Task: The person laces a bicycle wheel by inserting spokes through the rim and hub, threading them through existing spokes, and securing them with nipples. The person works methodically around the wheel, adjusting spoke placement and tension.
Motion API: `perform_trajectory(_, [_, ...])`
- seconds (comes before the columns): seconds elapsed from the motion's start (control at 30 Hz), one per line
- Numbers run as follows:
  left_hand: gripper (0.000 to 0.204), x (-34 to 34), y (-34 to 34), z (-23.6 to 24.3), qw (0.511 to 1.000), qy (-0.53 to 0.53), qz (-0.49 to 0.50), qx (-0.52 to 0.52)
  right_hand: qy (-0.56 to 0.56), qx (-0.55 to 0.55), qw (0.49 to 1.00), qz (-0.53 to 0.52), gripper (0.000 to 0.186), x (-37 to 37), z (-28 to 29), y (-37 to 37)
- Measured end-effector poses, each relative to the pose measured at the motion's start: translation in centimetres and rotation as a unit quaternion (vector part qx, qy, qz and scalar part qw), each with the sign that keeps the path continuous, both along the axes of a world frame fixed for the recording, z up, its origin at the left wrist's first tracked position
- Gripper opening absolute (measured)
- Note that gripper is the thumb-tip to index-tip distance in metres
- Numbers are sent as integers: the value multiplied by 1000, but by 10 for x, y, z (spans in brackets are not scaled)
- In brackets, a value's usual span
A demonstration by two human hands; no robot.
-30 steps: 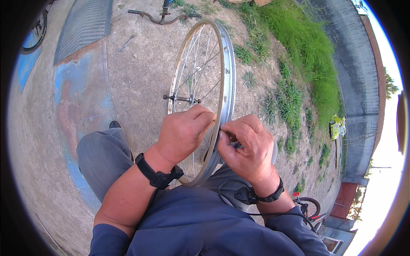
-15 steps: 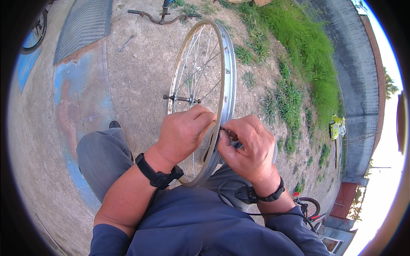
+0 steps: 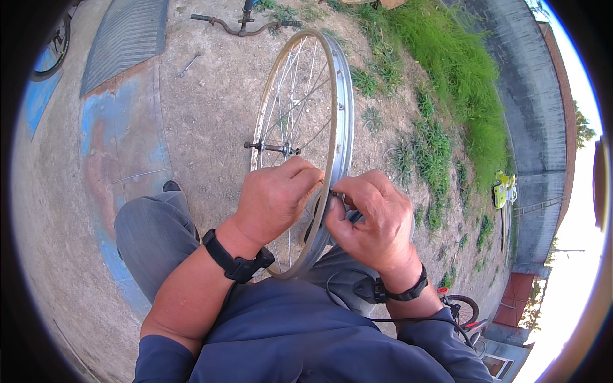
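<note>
A bare bicycle wheel with a pale metal rim (image 3: 343,102), thin spokes and a dark axle (image 3: 271,148) stands upright between my knees, without a tyre. My left hand (image 3: 271,204) is closed in a pinch at the inner side of the rim, among the spokes; what its fingertips grip is hidden. At the outer face of the rim, opposite it, my right hand (image 3: 373,220) has thumb and forefinger pinched around something small and dark, too small to make out.
Rusty handlebars (image 3: 258,27) and a wrench (image 3: 188,66) lie ahead. A worn metal sheet (image 3: 121,134) and ridged panel (image 3: 124,38) are at left. Weeds (image 3: 469,96), a concrete wall (image 3: 539,159), a yellow-green object (image 3: 503,189) and a bicycle (image 3: 465,309) are at right.
My right hand has shifted very slightly, turning a little at the rim. My left hand and the wheel look unmoved.
</note>
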State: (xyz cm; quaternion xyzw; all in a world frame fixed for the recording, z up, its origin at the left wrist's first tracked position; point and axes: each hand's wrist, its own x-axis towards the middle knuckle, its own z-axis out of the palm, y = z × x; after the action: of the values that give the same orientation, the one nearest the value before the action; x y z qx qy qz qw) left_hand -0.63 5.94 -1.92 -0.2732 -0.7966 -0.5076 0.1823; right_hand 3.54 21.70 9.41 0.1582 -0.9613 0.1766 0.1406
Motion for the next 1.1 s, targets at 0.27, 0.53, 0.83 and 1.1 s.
perform_trajectory(0.27, [16,0,0,0,1000,0,-1,2,-20,14,1000,-12,10,1,5,-2])
perform_trajectory(0.53, [16,0,-1,0,1000,5,2,0,-8,17,1000,25,29,-2,6,1])
perform_trajectory(0.83, [17,0,-1,1,1000,3,1,-2,-31,26,999,-6,13,-1,6,-1])
perform_trajectory(1.1, [15,-1,-1,1,1000,4,1,0,-30,45,999,2,12,-3,6,-2])
